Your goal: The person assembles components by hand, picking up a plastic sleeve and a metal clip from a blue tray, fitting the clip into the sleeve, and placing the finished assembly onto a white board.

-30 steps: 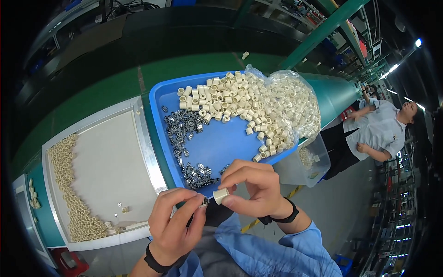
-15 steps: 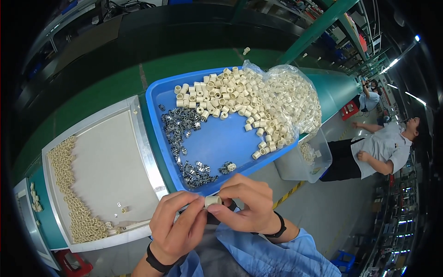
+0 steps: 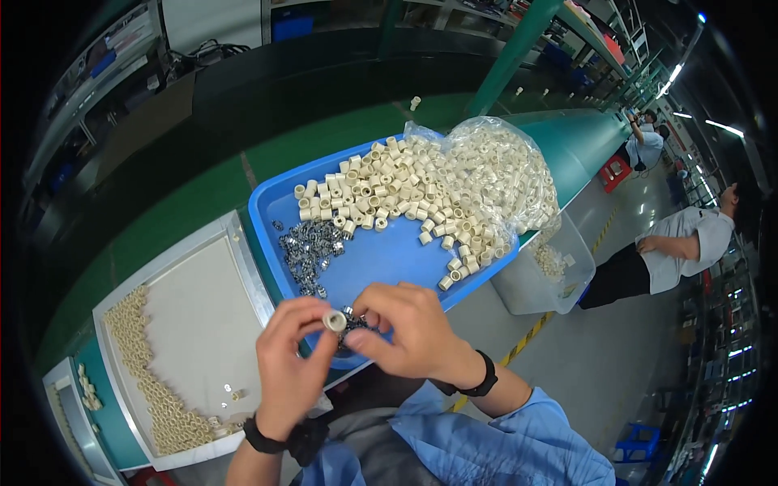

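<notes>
Over the near rim of the blue tray point(image 3: 267, 235), left hand point(image 3: 296, 356) pinching 1 cream ring point(image 3: 335, 321), right hand point(image 3: 409, 332) pinching a metal clip point(image 3: 350, 324); loose grip risks dropping either.

A factory assembly floor: green workbench point(image 3: 203, 211), blue parts tray point(image 3: 381, 251) of cream plastic rings point(image 3: 389, 190), yellow floor marking point(image 3: 527, 340)

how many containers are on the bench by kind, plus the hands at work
blue tray: 1
white tray: 1
clear plastic bag: 1
clear bin: 1
hands: 2, the left hand pinching a cream ring, the right hand beside it
total: 6
</notes>
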A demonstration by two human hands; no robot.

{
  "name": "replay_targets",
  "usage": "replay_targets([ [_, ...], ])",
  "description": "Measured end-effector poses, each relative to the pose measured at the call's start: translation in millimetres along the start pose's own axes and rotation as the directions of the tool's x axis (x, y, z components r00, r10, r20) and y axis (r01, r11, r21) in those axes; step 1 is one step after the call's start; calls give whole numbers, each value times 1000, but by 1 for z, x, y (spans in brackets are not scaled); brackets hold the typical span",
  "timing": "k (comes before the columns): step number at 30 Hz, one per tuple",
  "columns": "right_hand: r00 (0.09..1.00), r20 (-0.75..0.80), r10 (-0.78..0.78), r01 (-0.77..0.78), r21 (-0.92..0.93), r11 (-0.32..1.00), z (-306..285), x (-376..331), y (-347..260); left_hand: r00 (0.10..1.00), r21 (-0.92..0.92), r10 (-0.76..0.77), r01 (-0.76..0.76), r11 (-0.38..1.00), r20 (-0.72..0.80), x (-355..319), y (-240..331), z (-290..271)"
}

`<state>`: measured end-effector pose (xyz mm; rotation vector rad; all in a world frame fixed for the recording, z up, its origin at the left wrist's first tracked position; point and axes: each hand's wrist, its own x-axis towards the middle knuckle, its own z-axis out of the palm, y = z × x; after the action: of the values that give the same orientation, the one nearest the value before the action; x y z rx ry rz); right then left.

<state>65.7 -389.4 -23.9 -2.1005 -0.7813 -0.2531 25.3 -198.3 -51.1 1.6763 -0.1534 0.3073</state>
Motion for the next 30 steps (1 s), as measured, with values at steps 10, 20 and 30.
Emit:
replay_targets([
  [10,935,140,327,-334,32,942,-33,-11,68,977,227,-86,40,973,196,252,-68,-10],
  [20,931,110,349,-341,-86,936,-52,-8,94,871,513,-248,-6,858,424,415,-202,14],
  [30,911,294,291,-204,-291,935,-48,12,94,893,654,-204,-123,746,401,400,-162,11],
])
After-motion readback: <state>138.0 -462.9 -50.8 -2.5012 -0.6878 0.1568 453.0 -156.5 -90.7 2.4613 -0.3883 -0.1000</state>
